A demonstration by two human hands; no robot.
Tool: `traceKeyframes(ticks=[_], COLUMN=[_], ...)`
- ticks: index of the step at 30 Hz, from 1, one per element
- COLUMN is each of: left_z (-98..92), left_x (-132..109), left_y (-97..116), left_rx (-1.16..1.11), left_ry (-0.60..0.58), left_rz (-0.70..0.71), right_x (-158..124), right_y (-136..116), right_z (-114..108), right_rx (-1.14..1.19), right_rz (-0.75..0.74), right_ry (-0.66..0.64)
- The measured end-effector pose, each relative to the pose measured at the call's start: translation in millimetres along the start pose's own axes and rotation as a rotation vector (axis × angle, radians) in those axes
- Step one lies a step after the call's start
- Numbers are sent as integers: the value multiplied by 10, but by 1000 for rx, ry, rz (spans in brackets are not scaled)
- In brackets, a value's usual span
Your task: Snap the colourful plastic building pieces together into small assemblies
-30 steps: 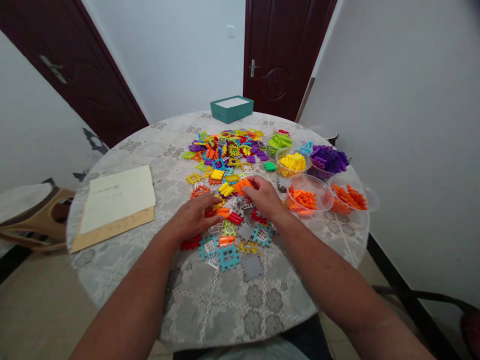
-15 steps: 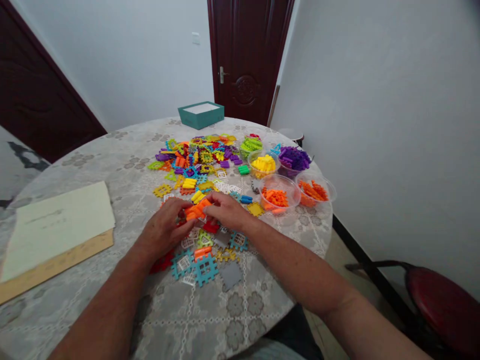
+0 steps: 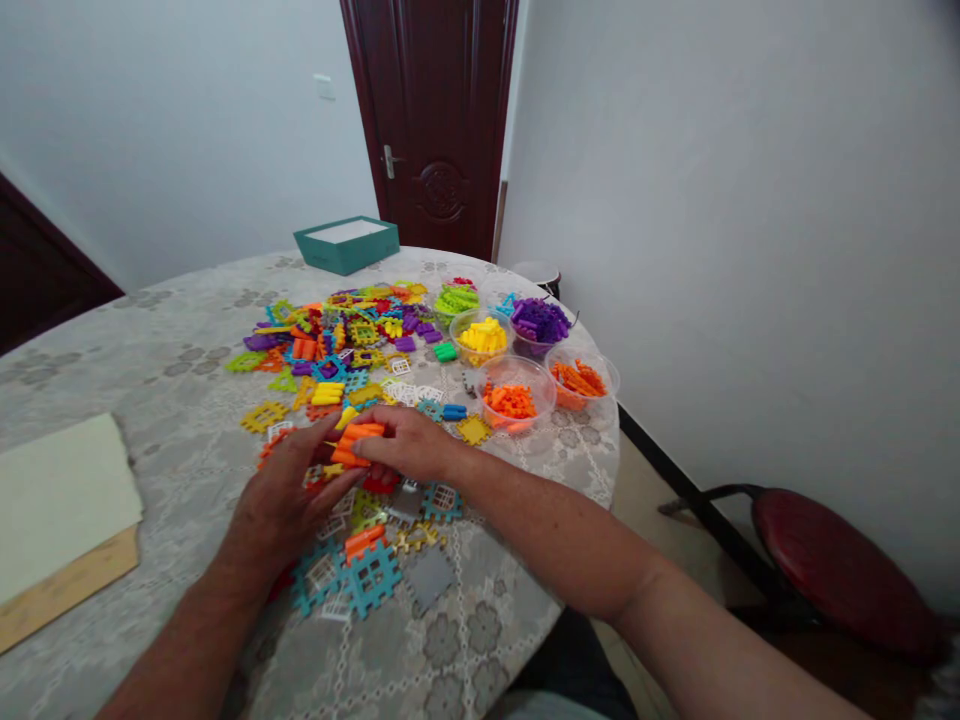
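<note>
Orange tube-shaped pieces (image 3: 358, 443) lie between my two hands, over the near part of the loose pieces. My left hand (image 3: 289, 490) grips them from the left, thumb below and fingers above. From the right, my right hand (image 3: 401, 443) pinches the same orange pieces; some of its fingertips are hidden behind them. Under and around the hands are turquoise square pieces (image 3: 373, 577), a grey square plate (image 3: 430, 577), another orange piece (image 3: 365, 541) and white window frames. Yellow tubes (image 3: 328, 394) lie just beyond my left hand.
Clear bowls hold orange (image 3: 510, 402), yellow (image 3: 482, 338), green (image 3: 457, 300) and purple pieces (image 3: 540, 322) at the right. A mixed pile (image 3: 330, 330) lies left of them. Farther back stands a teal box (image 3: 349, 250); paper (image 3: 64, 500) lies at left. A red stool (image 3: 840, 570) is right.
The view has turned to the right, so the table and its contents appear farther left. Both hands still hold the orange pieces, which are now tilted differently and show several tubes side by side.
</note>
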State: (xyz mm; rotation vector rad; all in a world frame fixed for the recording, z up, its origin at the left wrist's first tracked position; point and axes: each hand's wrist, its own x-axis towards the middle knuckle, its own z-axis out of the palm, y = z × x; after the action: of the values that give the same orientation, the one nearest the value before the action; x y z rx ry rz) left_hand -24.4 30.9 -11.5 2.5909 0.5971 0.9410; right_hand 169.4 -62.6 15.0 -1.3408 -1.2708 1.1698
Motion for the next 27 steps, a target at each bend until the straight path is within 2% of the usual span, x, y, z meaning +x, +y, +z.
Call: traceKeyframes(ticks=[3,7,11,14,16,22,27], left_z=[-62,-201,-290,-280,-247,-149,-128], left_x=[8,4,-24,-40,-42,-34,-38], left_y=[22,-72,-285,-429,-491,-520,-519], left_rx=[72,207,250,174,155,145,135], left_ry=[46,179,338,401,399,346,322], left_rz=[11,-72,-311,-495,-561,-591,-582], right_x=[-103,-427,-821,-1031,-1118,-1227,-1245], right_y=[-175,-530,-710,-643,-546,-283,-204], right_z=[-142,-534,-954,-1186,-1295,-1479,-1530], right_rx=[-198,-471,-683,-909,-1034,-1271,-1221], right_rz=[-104,-278,-206,-81,-20,127,131], right_ry=[83,137,320,485,557,606,706])
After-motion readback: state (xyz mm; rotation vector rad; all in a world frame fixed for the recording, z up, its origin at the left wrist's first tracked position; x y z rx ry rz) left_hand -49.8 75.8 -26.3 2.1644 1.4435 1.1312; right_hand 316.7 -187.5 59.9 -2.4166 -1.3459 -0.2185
